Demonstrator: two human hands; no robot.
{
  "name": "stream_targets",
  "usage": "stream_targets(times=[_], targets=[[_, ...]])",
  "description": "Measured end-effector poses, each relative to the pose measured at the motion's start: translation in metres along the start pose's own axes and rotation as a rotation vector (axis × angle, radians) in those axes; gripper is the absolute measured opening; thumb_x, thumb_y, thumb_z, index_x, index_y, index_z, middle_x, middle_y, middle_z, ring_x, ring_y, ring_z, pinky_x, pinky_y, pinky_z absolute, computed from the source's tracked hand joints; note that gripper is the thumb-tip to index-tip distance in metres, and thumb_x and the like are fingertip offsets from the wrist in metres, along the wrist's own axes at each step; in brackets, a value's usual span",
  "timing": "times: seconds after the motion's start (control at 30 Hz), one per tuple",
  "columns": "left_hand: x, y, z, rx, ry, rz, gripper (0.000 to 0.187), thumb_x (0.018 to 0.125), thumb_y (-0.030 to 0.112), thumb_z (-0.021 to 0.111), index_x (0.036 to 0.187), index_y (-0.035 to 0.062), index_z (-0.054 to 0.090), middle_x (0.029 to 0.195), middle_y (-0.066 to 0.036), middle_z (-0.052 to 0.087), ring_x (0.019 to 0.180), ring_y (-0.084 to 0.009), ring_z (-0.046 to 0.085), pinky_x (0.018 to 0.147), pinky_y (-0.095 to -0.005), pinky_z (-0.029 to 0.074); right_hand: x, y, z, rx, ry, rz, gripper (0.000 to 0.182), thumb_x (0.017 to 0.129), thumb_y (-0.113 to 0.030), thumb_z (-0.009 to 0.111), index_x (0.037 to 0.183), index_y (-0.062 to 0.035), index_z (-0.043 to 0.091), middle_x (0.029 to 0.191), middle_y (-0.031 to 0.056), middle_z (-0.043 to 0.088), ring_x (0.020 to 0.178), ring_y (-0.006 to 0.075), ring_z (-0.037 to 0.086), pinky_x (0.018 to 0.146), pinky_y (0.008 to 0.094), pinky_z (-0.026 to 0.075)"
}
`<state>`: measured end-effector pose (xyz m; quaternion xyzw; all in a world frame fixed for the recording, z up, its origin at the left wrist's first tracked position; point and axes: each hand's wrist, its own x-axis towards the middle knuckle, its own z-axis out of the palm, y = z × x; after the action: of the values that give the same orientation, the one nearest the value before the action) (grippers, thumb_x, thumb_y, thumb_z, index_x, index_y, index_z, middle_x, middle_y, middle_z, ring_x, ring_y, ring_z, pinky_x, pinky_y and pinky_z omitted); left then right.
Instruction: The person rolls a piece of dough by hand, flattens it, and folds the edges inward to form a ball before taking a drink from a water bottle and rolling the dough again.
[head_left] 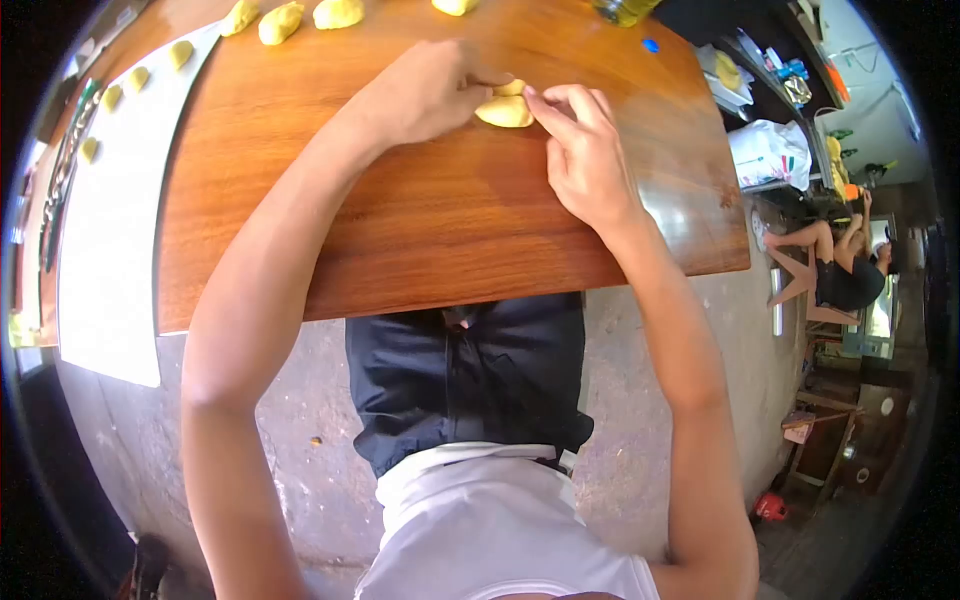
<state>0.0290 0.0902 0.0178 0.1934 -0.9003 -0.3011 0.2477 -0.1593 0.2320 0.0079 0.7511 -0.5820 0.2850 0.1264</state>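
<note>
Yellow dough piece on wooden board: left hand and right hand fingertips pinched on it, seemingly to shape it; finished pieces along far edge

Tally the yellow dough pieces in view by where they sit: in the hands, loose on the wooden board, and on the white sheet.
Between left hand and right hand: dough piece: 1
Far edge of wooden board: 4
White sheet: 4
Total: 9
</note>
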Motion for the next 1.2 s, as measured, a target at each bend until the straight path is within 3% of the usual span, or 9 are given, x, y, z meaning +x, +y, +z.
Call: stream_targets(times=[0.07, 0.27, 0.37, 0.43, 0.77, 0.8, 0.9, 1.03, 1.2], targets=[[-0.007, 0.004, -0.003, 0.177, -0.065, 0.133, 0.036, 0.092, 0.002, 0.057, 0.127, -0.0032, 0.067, 0.102, -0.024, 0.066, 0.093, -0.0417, 0.066, 0.084, -0.0444, 0.052, 0.005, -0.006, -0.003, -0.106, -0.059, -0.020, 0.041, 0.083, 0.004, 0.061, 0.122, -0.0019, 0.073, 0.110, 0.0136, 0.063, 0.104, 0.0315, 0.059, 0.092, 0.0408, 0.052], [-0.025, 0.029, -0.007, 0.272, -0.093, 0.062, 0.040, 0.093, 0.000, 0.053, 0.132, -0.0009, 0.065, 0.105, -0.023, 0.062, 0.098, -0.0413, 0.064, 0.086, -0.0486, 0.050, 0.017, -0.023, -0.005, -0.360, -0.224, -0.085, 0.029, 0.087, -0.002, 0.063, 0.114, 0.0015, 0.074, 0.109, 0.0107, 0.062, 0.104, 0.0292, 0.059, 0.088, 0.0397, 0.053], [-0.034, 0.038, -0.014, 0.286, -0.119, -0.001, 0.043, 0.091, -0.002, 0.052, 0.131, 0.0033, 0.067, 0.106, -0.022, 0.061, 0.100, -0.0403, 0.063, 0.088, -0.0473, 0.049, 0.008, -0.015, 0.002, -0.159, -0.093, -0.031, 0.032, 0.084, 0.002, 0.062, 0.114, 0.0006, 0.074, 0.109, 0.0113, 0.063, 0.105, 0.0295, 0.059, 0.089, 0.0396, 0.053], [-0.033, 0.031, -0.016, 0.279, -0.107, -0.029, 0.046, 0.089, -0.003, 0.052, 0.131, 0.0060, 0.068, 0.106, -0.021, 0.060, 0.101, -0.0396, 0.063, 0.090, -0.0465, 0.049, 0.006, -0.008, 0.001, 0.255, -0.022, 0.168, 0.039, 0.080, 0.008, 0.060, 0.115, 0.0000, 0.074, 0.109, 0.0128, 0.063, 0.106, 0.0302, 0.059, 0.091, 0.0393, 0.053], [-0.019, 0.034, -0.011, 0.263, 0.080, 0.057, 0.048, 0.082, -0.010, 0.051, 0.121, 0.0060, 0.075, 0.106, -0.019, 0.059, 0.103, -0.0368, 0.061, 0.095, -0.0431, 0.049, 0.014, -0.015, -0.006, -0.128, -0.055, -0.061, 0.031, 0.080, 0.010, 0.060, 0.107, 0.0038, 0.075, 0.116, 0.0144, 0.062, 0.115, 0.0336, 0.057, 0.099, 0.0433, 0.050], [-0.018, 0.037, -0.010, 0.251, 0.189, 0.065, 0.049, 0.081, -0.011, 0.051, 0.120, 0.0061, 0.075, 0.106, -0.018, 0.059, 0.103, -0.0364, 0.061, 0.096, -0.0426, 0.049, 0.010, -0.011, -0.002, 0.048, -0.022, 0.024, 0.032, 0.080, 0.012, 0.057, 0.105, 0.0023, 0.076, 0.116, 0.0149, 0.062, 0.114, 0.0337, 0.059, 0.099, 0.0429, 0.050], [-0.030, 0.029, 0.010, 0.271, 0.091, 0.083, 0.050, 0.080, -0.011, 0.052, 0.119, 0.0069, 0.076, 0.107, -0.017, 0.058, 0.105, -0.0351, 0.060, 0.096, -0.0422, 0.050, 0.000, 0.008, 0.006, 0.474, 0.173, 0.293, 0.042, 0.079, 0.015, 0.052, 0.104, -0.0048, 0.079, 0.119, 0.0152, 0.064, 0.115, 0.0312, 0.062, 0.098, 0.0372, 0.052], [-0.025, 0.031, 0.004, 0.333, 0.053, 0.096, 0.051, 0.079, -0.011, 0.051, 0.118, 0.0078, 0.077, 0.108, -0.017, 0.057, 0.106, -0.0343, 0.060, 0.096, -0.0416, 0.050, -0.002, 0.011, 0.014, 0.375, 0.158, 0.374, 0.039, 0.079, 0.014, 0.055, 0.104, -0.0035, 0.079, 0.121, 0.0143, 0.063, 0.115, 0.0316, 0.061, 0.096, 0.0374, 0.053], [-0.023, 0.024, 0.007, 0.280, 0.111, 0.157, 0.053, 0.077, -0.013, 0.049, 0.117, 0.0075, 0.076, 0.108, -0.017, 0.056, 0.103, -0.0331, 0.060, 0.093, -0.0408, 0.050, 0.005, -0.002, 0.007, 0.324, 0.091, 0.162, 0.043, 0.076, 0.015, 0.059, 0.110, -0.0041, 0.078, 0.122, 0.0150, 0.061, 0.114, 0.0348, 0.057, 0.096, 0.0412, 0.052]])
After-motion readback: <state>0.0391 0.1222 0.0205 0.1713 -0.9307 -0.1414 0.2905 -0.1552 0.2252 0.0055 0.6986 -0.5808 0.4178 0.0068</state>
